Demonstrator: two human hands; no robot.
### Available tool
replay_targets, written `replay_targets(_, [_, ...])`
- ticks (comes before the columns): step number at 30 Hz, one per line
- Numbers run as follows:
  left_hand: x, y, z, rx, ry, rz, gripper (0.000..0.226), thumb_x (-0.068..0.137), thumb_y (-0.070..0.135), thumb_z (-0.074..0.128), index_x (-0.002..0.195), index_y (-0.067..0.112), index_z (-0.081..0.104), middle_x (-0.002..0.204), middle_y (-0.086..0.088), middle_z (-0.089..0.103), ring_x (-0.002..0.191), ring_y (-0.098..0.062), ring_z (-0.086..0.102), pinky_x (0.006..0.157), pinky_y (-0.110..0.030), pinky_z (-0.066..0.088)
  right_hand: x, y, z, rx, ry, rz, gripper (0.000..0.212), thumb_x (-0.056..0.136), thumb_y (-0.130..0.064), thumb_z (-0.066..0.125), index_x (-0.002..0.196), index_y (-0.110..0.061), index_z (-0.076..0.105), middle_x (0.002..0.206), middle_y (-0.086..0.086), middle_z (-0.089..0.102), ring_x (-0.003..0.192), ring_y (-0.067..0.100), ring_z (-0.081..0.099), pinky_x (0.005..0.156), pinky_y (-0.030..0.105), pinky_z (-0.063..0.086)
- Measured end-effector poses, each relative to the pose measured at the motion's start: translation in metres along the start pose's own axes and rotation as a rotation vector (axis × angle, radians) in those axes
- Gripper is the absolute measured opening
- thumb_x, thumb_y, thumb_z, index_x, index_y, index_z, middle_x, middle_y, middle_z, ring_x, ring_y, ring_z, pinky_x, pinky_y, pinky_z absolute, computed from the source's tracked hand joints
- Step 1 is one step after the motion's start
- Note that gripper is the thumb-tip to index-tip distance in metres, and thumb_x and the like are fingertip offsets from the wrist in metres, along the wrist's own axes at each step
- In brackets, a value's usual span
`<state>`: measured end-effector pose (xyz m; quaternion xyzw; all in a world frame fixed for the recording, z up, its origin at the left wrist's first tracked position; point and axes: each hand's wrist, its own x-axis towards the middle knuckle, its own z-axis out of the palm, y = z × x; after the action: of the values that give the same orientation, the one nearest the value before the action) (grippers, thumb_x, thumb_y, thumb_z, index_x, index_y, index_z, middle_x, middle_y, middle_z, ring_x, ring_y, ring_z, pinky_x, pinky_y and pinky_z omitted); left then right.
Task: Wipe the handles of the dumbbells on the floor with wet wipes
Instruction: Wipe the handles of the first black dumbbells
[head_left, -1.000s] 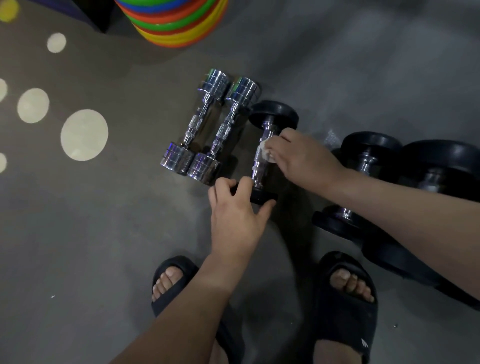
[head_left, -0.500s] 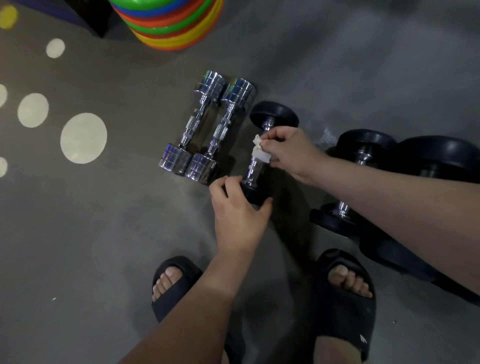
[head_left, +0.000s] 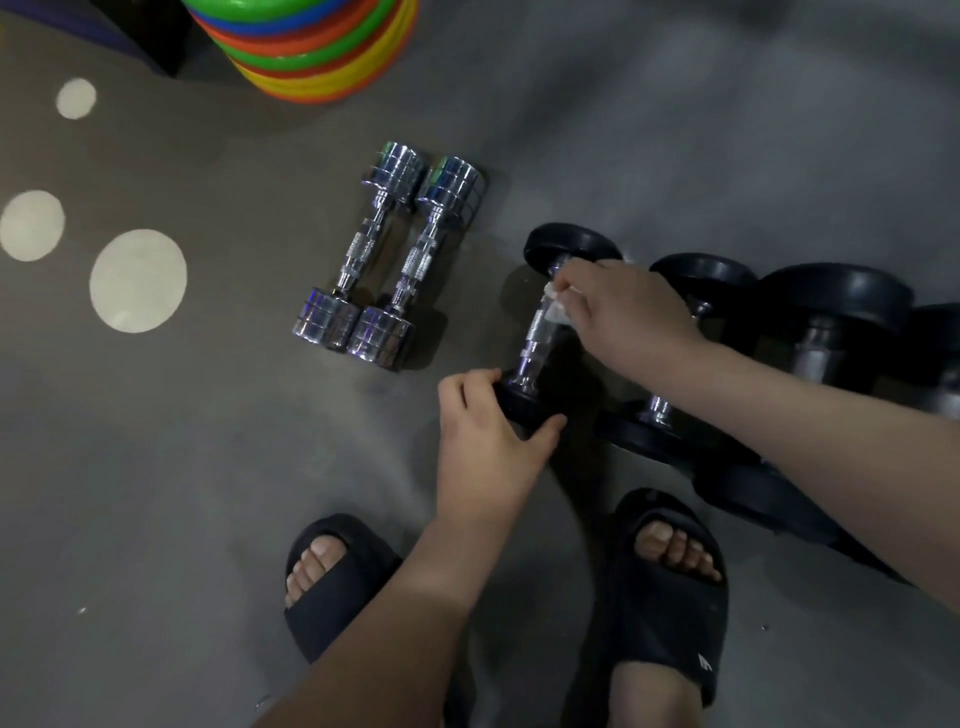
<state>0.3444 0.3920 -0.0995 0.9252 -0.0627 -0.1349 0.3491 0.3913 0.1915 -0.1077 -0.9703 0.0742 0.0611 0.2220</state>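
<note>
Our left hand (head_left: 485, 441) is gripping the near black end of the dumbbell (head_left: 525, 364) lying on the floor (head_left: 156, 467). Just beyond that grip, our right hand (head_left: 628, 312) is pinching the wet wipe (head_left: 557, 310) against its handle (head_left: 537, 328), chrome dumbbells (head_left: 384, 260) lying farther left.

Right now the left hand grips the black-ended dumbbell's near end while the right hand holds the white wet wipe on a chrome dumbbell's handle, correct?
No. In the head view the right hand holds the white wet wipe on the metal handle of the black-ended dumbbell; the left hand grips its near end. Both chrome dumbbells lie untouched.
</note>
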Motion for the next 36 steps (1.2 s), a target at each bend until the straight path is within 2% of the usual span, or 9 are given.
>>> replay_targets(6, [-0.003,0.0,0.004,0.048,0.019,0.024,0.072,0.066,0.039,0.09,0.121,0.011,0.054,0.12,-0.003,0.044,0.108,-0.021,0.056,0.09,-0.018,0.041,-0.001,-0.002,0.023,-0.102,0.069,-0.123,0.017,0.092,-0.007,0.057,0.108,-0.002,0.061,0.091,0.016,0.052,0.069,0.032,0.05,0.053,0.044,0.048])
replay_targets(10, [-0.003,0.0,0.005,0.078,0.027,0.047,0.073,0.066,0.04,0.09,0.121,0.009,0.053,0.12,-0.005,0.044,0.109,-0.025,0.056,0.093,-0.031,0.049,-0.01,-0.005,0.027,0.124,0.12,-0.06,0.022,0.099,-0.014,0.055,0.114,-0.004,0.067,0.102,0.014,0.057,0.083,0.033,0.06,0.07,0.035,0.047])
replay_targets(15, [-0.001,-0.003,0.002,0.072,-0.002,0.051,0.073,0.066,0.04,0.09,0.12,0.009,0.054,0.118,-0.005,0.045,0.107,-0.025,0.057,0.091,-0.03,0.048,-0.03,-0.006,0.024,0.04,-0.15,-0.491,0.022,0.098,-0.023,0.058,0.115,-0.013,0.067,0.104,0.007,0.06,0.09,0.025,0.06,0.064,0.034,0.051])
replay_targets(20, [-0.001,-0.002,0.002,0.075,0.004,0.044,0.073,0.066,0.043,0.089,0.121,0.009,0.054,0.119,-0.004,0.045,0.109,-0.025,0.057,0.093,-0.029,0.047,-0.005,0.0,0.014,0.005,0.087,-0.14,0.039,0.1,-0.039,0.042,0.111,-0.01,0.067,0.103,0.012,0.059,0.079,0.037,0.063,0.06,0.042,0.052])
replay_targets(23, [-0.002,-0.003,0.002,0.069,0.003,0.057,0.071,0.066,0.041,0.089,0.119,0.01,0.053,0.118,-0.003,0.044,0.107,-0.023,0.056,0.091,-0.025,0.046,-0.022,-0.014,0.022,0.138,-0.063,-0.251,0.028,0.099,-0.029,0.049,0.112,-0.013,0.068,0.111,0.009,0.061,0.092,0.031,0.065,0.074,0.042,0.054])
replay_targets(26, [-0.001,-0.006,0.001,0.069,0.003,0.059,0.071,0.066,0.041,0.089,0.119,0.011,0.052,0.117,-0.002,0.044,0.105,-0.023,0.056,0.089,-0.026,0.046,-0.028,-0.017,0.02,0.106,-0.227,-0.404,0.038,0.096,-0.036,0.041,0.112,-0.015,0.069,0.105,0.006,0.063,0.086,0.03,0.065,0.068,0.042,0.054])
replay_targets(29, [0.001,-0.006,0.001,0.058,0.013,0.043,0.076,0.066,0.043,0.09,0.123,0.008,0.053,0.12,-0.004,0.045,0.109,-0.022,0.056,0.093,-0.023,0.043,-0.004,-0.009,0.009,0.023,-0.053,-0.17,0.046,0.097,-0.048,0.038,0.114,-0.017,0.068,0.107,0.008,0.059,0.087,0.033,0.063,0.069,0.044,0.052])
replay_targets(31, [0.001,-0.006,0.0,0.046,0.01,0.035,0.076,0.066,0.043,0.09,0.124,0.008,0.054,0.121,-0.004,0.045,0.109,-0.02,0.056,0.093,-0.019,0.042,-0.003,-0.005,0.014,0.038,0.068,-0.085,0.034,0.1,-0.038,0.048,0.113,-0.014,0.069,0.106,0.01,0.059,0.084,0.036,0.063,0.07,0.044,0.052])
replay_targets(36, [0.006,-0.011,-0.005,0.026,-0.021,0.026,0.075,0.066,0.041,0.089,0.123,0.008,0.054,0.119,-0.002,0.045,0.108,-0.015,0.053,0.091,-0.013,0.037,-0.031,-0.017,0.024,0.183,-0.195,-0.41,0.035,0.097,-0.033,0.044,0.115,-0.018,0.07,0.108,0.003,0.063,0.09,0.027,0.065,0.071,0.039,0.054])
